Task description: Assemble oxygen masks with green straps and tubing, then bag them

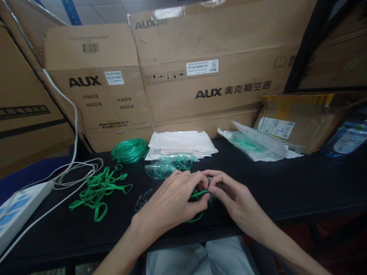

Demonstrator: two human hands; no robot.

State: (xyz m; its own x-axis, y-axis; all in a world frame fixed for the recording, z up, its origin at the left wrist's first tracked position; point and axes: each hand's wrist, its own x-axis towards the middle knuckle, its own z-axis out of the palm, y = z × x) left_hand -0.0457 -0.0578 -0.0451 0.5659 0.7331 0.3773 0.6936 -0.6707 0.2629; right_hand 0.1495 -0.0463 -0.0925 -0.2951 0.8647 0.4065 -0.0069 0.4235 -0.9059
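My left hand [174, 193] and my right hand [232, 193] meet over the front part of the black table. Between their pinched fingertips runs a green elastic strap [197, 194], and a loop of it hangs below my left hand. Whatever the strap joins at the fingertips is mostly hidden by my fingers. Just beyond my hands lie clear green plastic masks [160, 170], partly covered by my left hand. Left of that hand lies a tangled pile of green elastic straps [100, 187]. Clear thin loops [142, 200] rest beside my left wrist.
A coil of green tubing [130, 150] and a stack of white packets [182, 143] sit behind. At right are a clear bag with green contents [249, 141], an open carton [286, 118] and a blue bottle [348, 133]. A power strip [25, 210] with white cables lies left. Large cardboard panels [172, 99] stand behind.
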